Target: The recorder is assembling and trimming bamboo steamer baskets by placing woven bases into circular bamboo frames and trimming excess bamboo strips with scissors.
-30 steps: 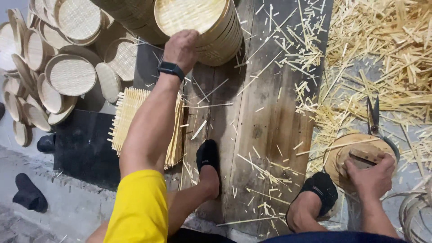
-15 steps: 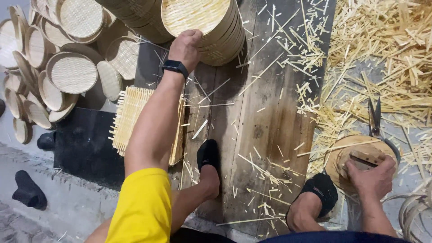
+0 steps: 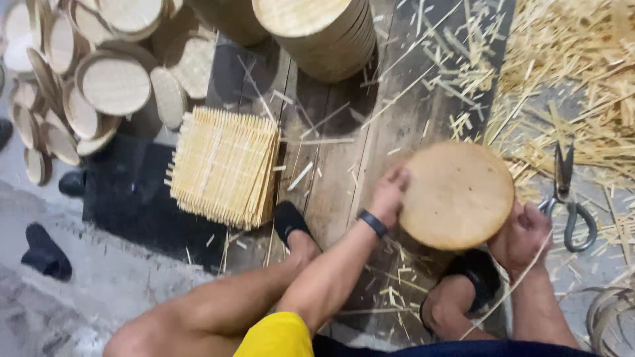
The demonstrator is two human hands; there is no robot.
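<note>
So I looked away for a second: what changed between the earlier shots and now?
The left hand came back from the tall stack of trays and now grips a round woven tray together with the right hand. The scissors and the pile of square mats stayed put.

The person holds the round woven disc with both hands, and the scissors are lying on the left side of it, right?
Not quite. In the head view both hands, left hand and right hand, do hold the round woven disc, but the scissors lie on its right side.

The left hand (image 3: 389, 195) has left the stack (image 3: 317, 33); both hands now apparently grip a round tray (image 3: 456, 195).
</note>
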